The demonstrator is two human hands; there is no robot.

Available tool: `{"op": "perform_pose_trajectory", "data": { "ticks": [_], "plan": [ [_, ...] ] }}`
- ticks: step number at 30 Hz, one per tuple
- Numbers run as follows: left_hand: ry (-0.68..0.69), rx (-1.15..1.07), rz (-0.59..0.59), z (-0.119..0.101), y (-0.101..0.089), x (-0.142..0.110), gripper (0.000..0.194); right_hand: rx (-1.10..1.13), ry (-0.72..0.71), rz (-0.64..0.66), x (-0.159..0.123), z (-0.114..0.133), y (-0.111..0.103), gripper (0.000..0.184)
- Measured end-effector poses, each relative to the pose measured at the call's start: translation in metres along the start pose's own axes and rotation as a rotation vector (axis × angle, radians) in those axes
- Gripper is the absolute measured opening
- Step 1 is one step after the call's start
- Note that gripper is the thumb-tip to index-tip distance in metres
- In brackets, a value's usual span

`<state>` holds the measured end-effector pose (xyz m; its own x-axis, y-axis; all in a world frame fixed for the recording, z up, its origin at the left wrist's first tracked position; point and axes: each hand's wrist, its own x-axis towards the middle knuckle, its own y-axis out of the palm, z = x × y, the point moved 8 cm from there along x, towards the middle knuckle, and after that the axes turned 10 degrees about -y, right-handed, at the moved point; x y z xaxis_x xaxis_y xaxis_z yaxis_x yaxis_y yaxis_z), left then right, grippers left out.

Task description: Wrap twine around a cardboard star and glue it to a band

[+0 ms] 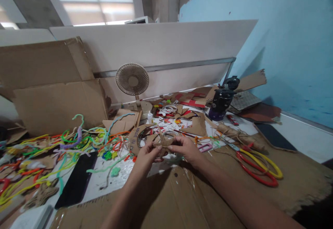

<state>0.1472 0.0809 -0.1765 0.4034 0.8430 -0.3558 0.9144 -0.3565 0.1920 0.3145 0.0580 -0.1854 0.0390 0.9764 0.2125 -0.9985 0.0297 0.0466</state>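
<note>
Between both hands, above the front of the table, is a small tan piece [164, 141] that looks like cardboard wrapped in twine, with a pointed tip sticking up. My left hand [149, 156] pinches its left side, and the fingers of my right hand [186, 149] close on its right side. Fingers cover much of its lower part. Just behind my left hand stands a curved cardboard piece [134, 142] with printed letters. A ball of jute twine [231, 133] lies to the right, near large scissors [256, 166] with red and yellow handles.
Colourful pipe cleaners [78, 139] spread over the left side around a black phone [76, 180]. A small fan [132, 80] and a glue bottle [150, 117] stand behind. At back right are a dark container [221, 102] and another dark flat device [274, 137]. A cardboard sheet [179, 201] covers the front.
</note>
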Motion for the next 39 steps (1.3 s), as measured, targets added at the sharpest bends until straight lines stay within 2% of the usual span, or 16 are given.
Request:
{"op": "perform_pose_trajectory", "data": {
  "ticks": [14, 21, 29, 39],
  "plan": [
    [0.034, 0.039, -0.043, -0.0005, 0.0028, -0.0014, 0.044, -0.011, -0.008, 0.006, -0.0022, -0.0002, 0.0037, 0.016],
    [0.021, 0.065, -0.010, 0.0017, 0.0029, 0.0023, 0.049, 0.007, 0.007, 0.024, -0.0018, -0.0010, 0.0049, 0.019],
    [0.021, 0.047, -0.030, 0.0004, 0.0029, 0.0010, 0.051, 0.062, 0.011, 0.061, -0.0041, -0.0002, 0.0087, 0.026],
    [0.054, 0.062, 0.012, 0.0033, 0.0048, 0.0040, 0.050, 0.054, 0.019, 0.035, -0.0033, -0.0070, 0.0067, 0.021]
  ]
}}
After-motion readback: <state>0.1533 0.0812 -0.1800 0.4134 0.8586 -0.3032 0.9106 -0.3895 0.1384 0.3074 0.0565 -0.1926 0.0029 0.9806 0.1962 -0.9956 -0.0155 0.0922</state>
